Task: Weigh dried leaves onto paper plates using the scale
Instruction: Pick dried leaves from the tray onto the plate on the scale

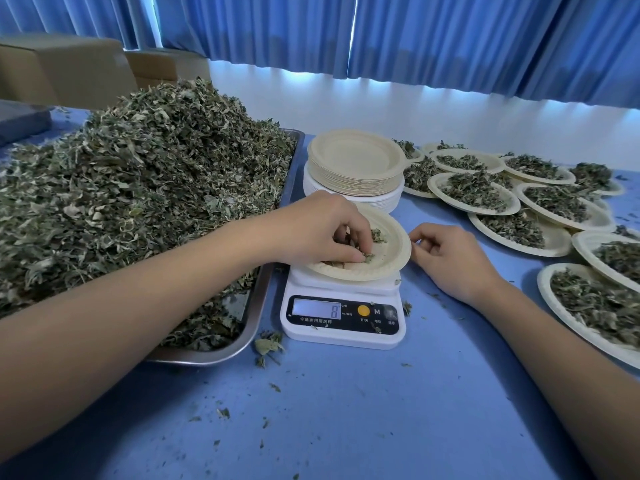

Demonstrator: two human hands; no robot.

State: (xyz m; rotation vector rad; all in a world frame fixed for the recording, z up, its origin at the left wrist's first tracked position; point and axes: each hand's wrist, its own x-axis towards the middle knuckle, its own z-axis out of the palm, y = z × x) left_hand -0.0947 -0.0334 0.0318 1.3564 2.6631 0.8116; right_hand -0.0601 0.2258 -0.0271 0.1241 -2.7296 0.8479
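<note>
My left hand (pixel 325 233) is down in the shallow round beige paper plate (pixel 388 252) that sits on the white digital kitchen scale (pixel 343 336), its fingertips bunched on a small pinch of dried grey-green leaves (pixel 369 257). Only a few scraps lie in the plate. My right hand (pixel 450 261) is curled at the plate's right rim, and I cannot tell whether it pinches the edge or only rests beside it. The grey display (pixel 317 309) seems to show a single low digit, so I judge this portion barely begun: I am loading, not yet trimming to weight. Next I need to let this pinch go and bring bigger handfuls from the large heap (pixel 138 188) in the rectangular steel tray (pixel 258 299) just to my left, watching the reading and keeping my hands' weight off the plate. The stack of empty beige plates (pixel 356 161) stands just behind the scale, and filled plates (pixel 474 192) lie overlapping on the blue table (pixel 346 410) to my right.
</note>
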